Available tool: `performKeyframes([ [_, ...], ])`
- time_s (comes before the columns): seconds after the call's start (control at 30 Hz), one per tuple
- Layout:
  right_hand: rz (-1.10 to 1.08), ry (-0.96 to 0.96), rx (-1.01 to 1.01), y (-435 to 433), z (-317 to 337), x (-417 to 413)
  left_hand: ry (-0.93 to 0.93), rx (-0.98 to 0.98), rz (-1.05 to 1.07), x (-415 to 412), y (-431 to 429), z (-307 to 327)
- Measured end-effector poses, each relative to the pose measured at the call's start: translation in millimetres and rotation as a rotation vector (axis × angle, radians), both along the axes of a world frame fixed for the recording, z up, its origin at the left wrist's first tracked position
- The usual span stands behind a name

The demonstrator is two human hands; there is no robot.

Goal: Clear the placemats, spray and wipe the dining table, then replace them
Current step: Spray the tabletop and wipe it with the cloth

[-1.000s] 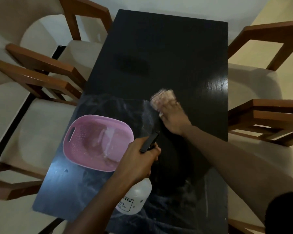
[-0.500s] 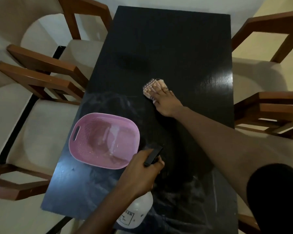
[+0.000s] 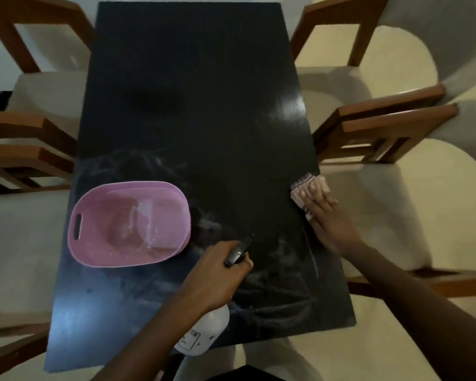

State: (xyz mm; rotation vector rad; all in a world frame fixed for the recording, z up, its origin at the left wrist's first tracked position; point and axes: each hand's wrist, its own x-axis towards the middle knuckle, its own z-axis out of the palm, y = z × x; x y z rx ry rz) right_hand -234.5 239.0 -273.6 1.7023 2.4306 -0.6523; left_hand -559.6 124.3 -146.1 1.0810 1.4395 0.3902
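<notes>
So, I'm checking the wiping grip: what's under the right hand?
A pink cloth, pressed on the black table near its right edge by the right hand, fingers straight. Its far end shows; the rest, and the table beneath, is covered.

I read only one label (image 3: 190, 339), on the spray bottle (image 3: 213, 327): its heading ends in a bold "R". The smaller lines beneath are too blurred for me

Lighting: dim, warm, indoor. Glare: pale sheen on the black worktop (image 3: 198, 127) near its right edge, and a bluish sheen at its near-left corner. Blur: right hand (image 3: 330, 218) and cloth (image 3: 305, 185) soft-edged. Distortion: chairs (image 3: 390, 125) bowed at the frame edges
</notes>
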Motion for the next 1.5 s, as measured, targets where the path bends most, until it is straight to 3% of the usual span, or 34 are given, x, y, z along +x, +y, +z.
performKeyframes([
  [0.1,-0.289,0.086,0.036,-14,-8,-23,-0.004,-0.001,-0.052,17,-8,5],
  [0.17,-0.318,0.053,0.044,-48,-11,-42,-0.029,-0.001,-0.061,28,-13,6],
  [0.33,0.224,0.015,-0.070,-172,15,-42,-0.005,0.008,-0.109,40,-26,7],
  [0.4,0.438,-0.012,-0.132,-186,25,-15,0.033,0.031,-0.135,42,-31,9],
  [0.47,0.490,-0.075,-0.111,-170,21,17,0.059,0.041,-0.133,45,-36,10],
  [0.57,0.246,-0.098,-0.021,-117,7,39,0.067,0.030,-0.050,51,-48,10],
  [0.67,-0.105,0.014,-0.027,-72,5,20,0.041,0.037,0.029,62,-61,10],
  [0.77,-0.232,-0.017,-0.044,-83,3,-15,0.035,0.054,0.058,73,-71,11],
  [0.83,-0.098,-0.048,-0.009,-132,5,-23,0.029,0.062,0.091,81,-76,15],
  [0.97,0.453,0.032,-0.141,-228,14,22,0.021,0.066,0.144,92,-85,21],
  [1.03,0.541,0.017,-0.196,-233,19,59,0.033,0.071,0.176,94,-90,19],
  [1.17,0.265,-0.026,-0.104,-220,12,97,0.054,0.061,0.183,98,-101,15],
  [1.3,-0.230,0.022,-0.005,-227,2,34,0.066,0.059,0.210,100,-111,15],
  [1.37,-0.348,0.034,-0.025,-240,-2,0,0.090,0.072,0.203,100,-116,14],
  [1.43,-0.191,0.043,-0.048,-259,-6,-15,0.097,0.076,0.200,98,-120,15],
  [1.5,0.160,0.033,-0.042,-272,-7,-4,0.105,0.088,0.206,95,-124,16],
])
